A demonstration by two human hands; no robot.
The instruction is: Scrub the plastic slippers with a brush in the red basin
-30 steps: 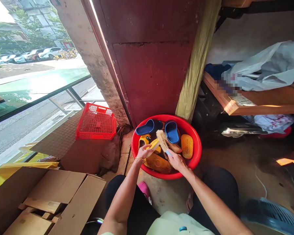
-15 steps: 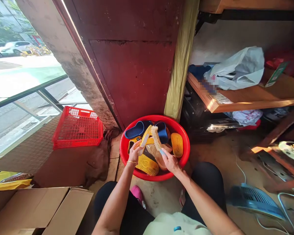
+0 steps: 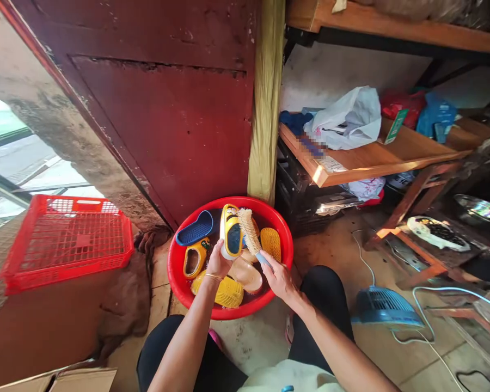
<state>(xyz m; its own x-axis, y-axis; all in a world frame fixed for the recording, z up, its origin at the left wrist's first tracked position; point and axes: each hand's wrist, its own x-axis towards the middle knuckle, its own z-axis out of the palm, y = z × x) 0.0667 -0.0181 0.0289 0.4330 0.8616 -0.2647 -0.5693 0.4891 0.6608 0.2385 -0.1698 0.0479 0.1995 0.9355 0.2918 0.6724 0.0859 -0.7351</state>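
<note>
My left hand (image 3: 218,262) is closed around a yellow shoe (image 3: 233,239), raised over the red basin (image 3: 236,312); my right hand (image 3: 278,276) grips a brush (image 3: 250,233) by its handle, bristles beside the shoe, contact unclear; this one seems mid-work, while a blue shoe (image 3: 195,228) and others lie below my hands, finished or not I cannot tell; the basin sits on the floor (image 3: 249,340), a door (image 3: 167,130) beyond my hands, a fan (image 3: 387,307) right of them.
</note>
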